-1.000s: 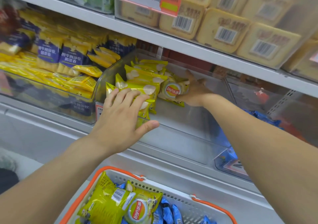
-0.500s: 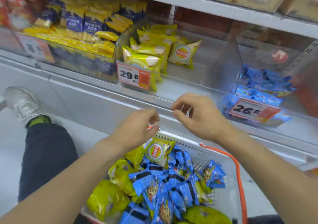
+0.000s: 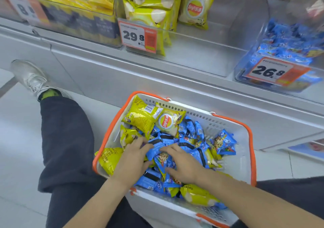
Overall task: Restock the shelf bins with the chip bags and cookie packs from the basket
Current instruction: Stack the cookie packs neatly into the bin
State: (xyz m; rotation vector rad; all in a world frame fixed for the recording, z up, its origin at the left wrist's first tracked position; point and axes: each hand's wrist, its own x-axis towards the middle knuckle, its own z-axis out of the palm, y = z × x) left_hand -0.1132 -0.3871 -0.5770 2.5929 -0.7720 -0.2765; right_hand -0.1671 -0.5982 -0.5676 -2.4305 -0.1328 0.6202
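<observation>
Both hands down in the basket [image 3: 228, 122], on the heap of blue cookie packs [image 3: 191, 145]; left hand [image 3: 133, 159] lies fingers forward over the blue packs near a yellow chip bag [image 3: 108, 159] at the basket's left wall, thumb out toward the middle; right hand [image 3: 182, 164] has fingers spread flat across the packs, thumb low; neither plainly closed round a pack, so I read it as a gathering reach, grip not set; whether a pack is already pinched under either palm, cannot tell. Progress, judged: early to middle; the basket is well loaded, many blue packs in the centre and right, several yellow chip bags round the edges incl. two at the far left corner [image 3: 140, 117] and one by the near rim [image 3: 198, 194]. On the shelf above, the middle chip bin [image 3: 201, 35] with the 29.8 tag [image 3: 137, 37] holds a handful of yellow bags at its left and back, bare floor showing on its right side; the cookie bin [image 3: 245, 70] at right with the 26.8 tag [image 3: 273, 71] holds blue packs but is blurred, fill level unclear. Left to do: most of the basket, both kinds; next load looks like cookie packs for the right bin. A dark trouser leg [image 3: 66, 140] and a white shoe [image 3: 29, 77] sit left of the basket on the floor.
</observation>
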